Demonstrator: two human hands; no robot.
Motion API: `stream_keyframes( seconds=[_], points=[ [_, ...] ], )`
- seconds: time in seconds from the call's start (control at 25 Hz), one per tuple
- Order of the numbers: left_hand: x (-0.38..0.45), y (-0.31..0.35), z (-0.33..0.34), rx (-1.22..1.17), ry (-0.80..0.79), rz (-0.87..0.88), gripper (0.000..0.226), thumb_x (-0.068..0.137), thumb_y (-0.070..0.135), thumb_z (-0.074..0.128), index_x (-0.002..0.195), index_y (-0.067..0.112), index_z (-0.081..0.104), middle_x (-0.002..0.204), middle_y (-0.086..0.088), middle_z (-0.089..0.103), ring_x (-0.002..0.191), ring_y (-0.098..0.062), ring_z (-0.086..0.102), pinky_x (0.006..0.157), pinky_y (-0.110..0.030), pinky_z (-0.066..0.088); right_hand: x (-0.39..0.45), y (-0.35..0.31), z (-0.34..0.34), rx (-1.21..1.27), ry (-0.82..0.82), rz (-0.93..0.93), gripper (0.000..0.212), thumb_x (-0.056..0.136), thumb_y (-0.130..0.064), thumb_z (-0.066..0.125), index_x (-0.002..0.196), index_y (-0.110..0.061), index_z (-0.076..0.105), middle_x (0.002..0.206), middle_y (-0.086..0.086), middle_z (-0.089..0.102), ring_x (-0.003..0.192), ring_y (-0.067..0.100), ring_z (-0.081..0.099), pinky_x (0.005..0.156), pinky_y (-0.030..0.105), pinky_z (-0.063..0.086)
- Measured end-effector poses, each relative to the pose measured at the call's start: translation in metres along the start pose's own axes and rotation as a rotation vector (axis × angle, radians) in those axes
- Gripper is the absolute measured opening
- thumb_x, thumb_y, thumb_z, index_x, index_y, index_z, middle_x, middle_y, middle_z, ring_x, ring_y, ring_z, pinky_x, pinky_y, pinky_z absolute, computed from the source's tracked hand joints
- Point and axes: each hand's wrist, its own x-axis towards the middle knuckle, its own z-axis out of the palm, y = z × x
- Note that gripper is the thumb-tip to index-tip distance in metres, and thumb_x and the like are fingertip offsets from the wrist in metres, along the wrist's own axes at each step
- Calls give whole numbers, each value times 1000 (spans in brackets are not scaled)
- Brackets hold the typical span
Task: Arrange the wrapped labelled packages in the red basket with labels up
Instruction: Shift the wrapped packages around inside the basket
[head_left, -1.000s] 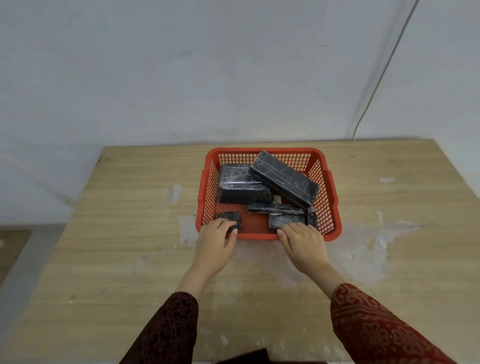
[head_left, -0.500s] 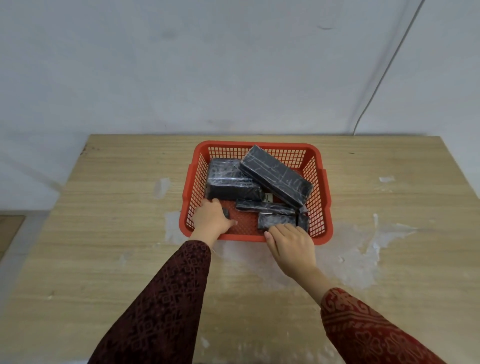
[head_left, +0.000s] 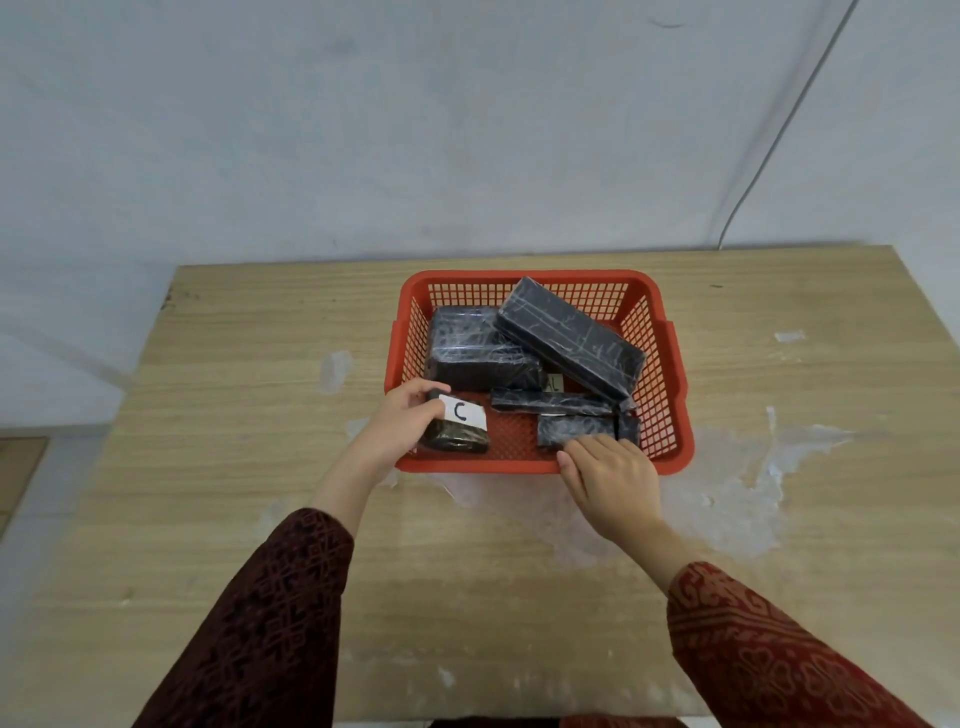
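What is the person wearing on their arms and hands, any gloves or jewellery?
Both hands are bare: no gloves, rings or watch show on the left hand or the right hand. Each forearm is covered by a long sleeve of patterned fabric. The left sleeve looks dark maroon with a geometric lattice print; the right sleeve looks brighter red with scrolls and floral motifs, perhaps only from the light.

A big wooden table (head_left: 519, 571) fills the near part of the room, and its top has white, worn patches (head_left: 737, 488) on the right side. Behind it stands a plain pale wall (head_left: 363, 130), with a thin cable (head_left: 779, 124) running down it on the far right. A bit of floor (head_left: 31, 499) shows on the left.
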Motion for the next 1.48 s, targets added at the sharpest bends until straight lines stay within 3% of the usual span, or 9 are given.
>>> stream_keyframes(
  seconds=[0.16, 0.48, 0.6, 0.72, 0.92, 1.08, 1.24, 1.4, 1.48],
  points=[
    [2, 7, -3, 0, 20, 73, 28, 86, 2, 47, 103, 18, 63, 103, -6, 62, 94, -21, 61, 81, -34, 50, -1, 0, 2, -5, -4, 27, 36, 95, -30, 37, 70, -18, 59, 63, -3, 60, 58, 18, 56, 53, 30, 37],
    [17, 6, 6, 192, 11, 173, 13, 87, 10, 62, 91, 23, 62, 113, -9, 64, 94, -23, 62, 89, -46, 52, 0, -9, -3, 7, -55, 107, 36, 93, -29, 38, 67, -17, 58, 60, -4, 58, 54, 18, 53, 52, 30, 35],
    [18, 9, 9, 152, 19, 211, 12, 87, 10, 61, 93, 20, 62, 114, -8, 63, 95, -20, 59, 84, -39, 50, 11, -5, -8, 186, -131, 258, 28, 92, -32, 44, 70, -19, 57, 61, -8, 56, 54, 12, 51, 48, 27, 35],
    [19, 24, 6, 69, 52, 254, 11, 89, 11, 61, 94, 21, 62, 114, -3, 63, 110, -18, 57, 96, -34, 46, 33, 13, -14, 430, -159, 360, 11, 91, -23, 54, 84, -18, 60, 73, -5, 61, 64, 13, 57, 55, 36, 49],
    [43, 92, 20, -54, 83, 410, 16, 85, 5, 64, 91, 19, 61, 105, -3, 64, 104, -20, 60, 90, -33, 46, 42, 27, -24, 346, -252, 347, 14, 93, -27, 51, 90, -18, 60, 84, -2, 64, 74, 16, 60, 63, 36, 51],
    [71, 141, 68, 102, -4, 507, 20, 85, 4, 60, 102, 14, 64, 104, -2, 64, 101, -16, 58, 88, -30, 45, 12, 14, -12, 144, -242, 303, 36, 95, -38, 35, 72, -23, 57, 68, -5, 63, 60, 16, 61, 47, 26, 40],
    [100, 159, 115, 203, -96, 574, 17, 85, 5, 61, 100, 13, 65, 110, -5, 69, 104, -19, 62, 95, -39, 51, 12, 17, -6, 154, -171, 316, 36, 94, -36, 36, 64, -21, 49, 57, -5, 54, 48, 14, 52, 41, 27, 34],
    [119, 156, 140, 381, -158, 676, 16, 86, 5, 61, 102, 7, 66, 109, -7, 69, 99, -15, 61, 84, -14, 44, 13, 16, -5, 172, -126, 282, 34, 94, -32, 40, 63, -21, 46, 54, -7, 50, 45, 12, 47, 41, 27, 35],
    [124, 153, 146, 469, -195, 722, 16, 88, 6, 60, 103, 6, 65, 108, -7, 69, 94, -8, 55, 79, -11, 37, 13, 16, -5, 172, -109, 276, 34, 94, -31, 41, 63, -20, 46, 53, -7, 48, 44, 11, 46, 40, 27, 35]
  ],
)
